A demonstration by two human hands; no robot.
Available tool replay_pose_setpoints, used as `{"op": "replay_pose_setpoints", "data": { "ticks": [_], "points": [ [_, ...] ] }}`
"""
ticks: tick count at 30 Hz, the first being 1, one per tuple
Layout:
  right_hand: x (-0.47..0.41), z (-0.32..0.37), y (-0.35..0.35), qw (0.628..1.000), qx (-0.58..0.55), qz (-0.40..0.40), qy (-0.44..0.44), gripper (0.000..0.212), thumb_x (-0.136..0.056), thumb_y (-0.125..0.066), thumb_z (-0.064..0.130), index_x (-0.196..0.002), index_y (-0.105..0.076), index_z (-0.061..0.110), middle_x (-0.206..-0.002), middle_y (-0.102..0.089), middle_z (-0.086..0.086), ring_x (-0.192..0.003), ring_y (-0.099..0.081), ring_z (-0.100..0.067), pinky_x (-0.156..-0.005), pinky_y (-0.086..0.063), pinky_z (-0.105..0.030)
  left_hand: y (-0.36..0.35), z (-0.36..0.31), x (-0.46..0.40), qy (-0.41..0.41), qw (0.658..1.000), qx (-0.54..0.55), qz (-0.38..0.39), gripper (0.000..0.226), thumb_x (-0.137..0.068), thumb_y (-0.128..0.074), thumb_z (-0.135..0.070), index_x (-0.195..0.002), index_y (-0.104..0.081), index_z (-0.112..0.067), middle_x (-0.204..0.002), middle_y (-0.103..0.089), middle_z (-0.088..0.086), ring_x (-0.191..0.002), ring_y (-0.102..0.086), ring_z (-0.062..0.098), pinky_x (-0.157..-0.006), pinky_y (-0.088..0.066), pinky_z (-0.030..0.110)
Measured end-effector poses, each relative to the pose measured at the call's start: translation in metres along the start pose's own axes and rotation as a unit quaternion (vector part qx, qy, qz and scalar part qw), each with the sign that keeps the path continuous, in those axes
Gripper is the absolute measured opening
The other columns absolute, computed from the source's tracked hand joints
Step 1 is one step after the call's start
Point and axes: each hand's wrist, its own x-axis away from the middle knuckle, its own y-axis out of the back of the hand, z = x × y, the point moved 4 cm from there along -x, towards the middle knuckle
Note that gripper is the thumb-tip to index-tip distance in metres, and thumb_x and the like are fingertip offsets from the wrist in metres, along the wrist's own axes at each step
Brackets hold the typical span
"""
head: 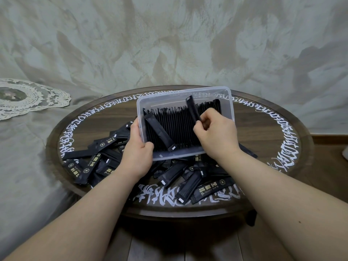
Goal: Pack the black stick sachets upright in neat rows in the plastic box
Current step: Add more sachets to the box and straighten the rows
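Plastic box (pixel 224 102) tilted in the gripping left hand (pixel 138 149), right hand (pixel 216 134) pinching one black sachet (pixel 192 108) above the row.

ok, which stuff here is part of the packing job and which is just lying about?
Job: box, packed row, held sachet, loose sachets, left hand, right hand.
Lying about: doily, table.

Head-worn view, forward-down, close over table (pixel 263 129)
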Motion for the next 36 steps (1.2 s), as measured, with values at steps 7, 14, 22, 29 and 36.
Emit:
{"op": "replay_pose_setpoints", "data": {
  "ticks": [7, 14, 22, 29, 36],
  "points": [
    [0.004, -0.002, 0.01, 0.999, -0.029, 0.021, 0.04, 0.052, -0.088, -0.058, 0.014, -0.137, -0.045, 0.031, -0.075, -0.053, 0.012, -0.066, -0.054, -0.013, -0.07, -0.038, -0.02, 0.0, 0.001, 0.0, 0.007, 1.0, 0.002, 0.003, 0.075, -0.09, -0.041, -0.002, -0.149, -0.014, -0.039, -0.091, -0.054, -0.004, -0.067, -0.049, 0.011, -0.055, -0.034, 0.025],
    [0.001, -0.004, 0.012, 0.998, 0.003, 0.019, 0.051, 0.037, -0.087, -0.052, 0.007, -0.119, -0.066, 0.02, -0.104, -0.071, 0.002, -0.083, -0.057, -0.008, -0.078, -0.035, -0.01, 0.0, 0.0, 0.0, 0.005, 1.0, 0.0, 0.003, 0.074, -0.09, -0.041, -0.002, -0.149, -0.014, -0.038, -0.085, -0.052, -0.009, -0.066, -0.048, 0.01, -0.054, -0.032, 0.022],
    [-0.002, 0.004, 0.013, 0.995, 0.019, -0.031, 0.088, 0.022, -0.084, -0.067, 0.025, -0.068, -0.053, 0.019, -0.07, -0.043, 0.009, -0.064, -0.043, -0.011, -0.061, -0.03, -0.024, 0.001, 0.0, -0.001, 0.002, 1.0, 0.001, 0.005, 0.074, -0.09, -0.041, -0.001, -0.149, -0.015, -0.038, -0.101, -0.054, 0.001, -0.069, -0.048, 0.006, -0.057, -0.033, 0.02],
    [-0.007, -0.01, -0.001, 0.987, -0.145, 0.032, -0.055, 0.025, -0.077, -0.064, 0.02, -0.062, -0.044, 0.023, -0.057, -0.054, 0.007, -0.076, -0.069, -0.026, -0.067, -0.051, -0.037, 0.0, 0.001, -0.002, 0.0, 1.0, 0.008, 0.007, 0.075, -0.089, -0.042, -0.001, -0.149, -0.015, -0.037, -0.107, -0.054, 0.0, -0.069, -0.047, 0.011, -0.058, -0.033, 0.024],
    [-0.01, -0.004, -0.008, 0.999, -0.011, 0.016, -0.047, 0.011, -0.087, -0.059, 0.03, -0.077, -0.061, 0.024, -0.071, -0.066, 0.005, -0.076, -0.064, -0.015, -0.07, -0.047, -0.028, 0.001, 0.001, -0.001, -0.002, 1.0, 0.002, 0.007, 0.075, -0.09, -0.042, -0.001, -0.149, -0.015, -0.038, -0.104, -0.055, -0.001, -0.069, -0.048, 0.005, -0.057, -0.033, 0.017]
  ]
}}
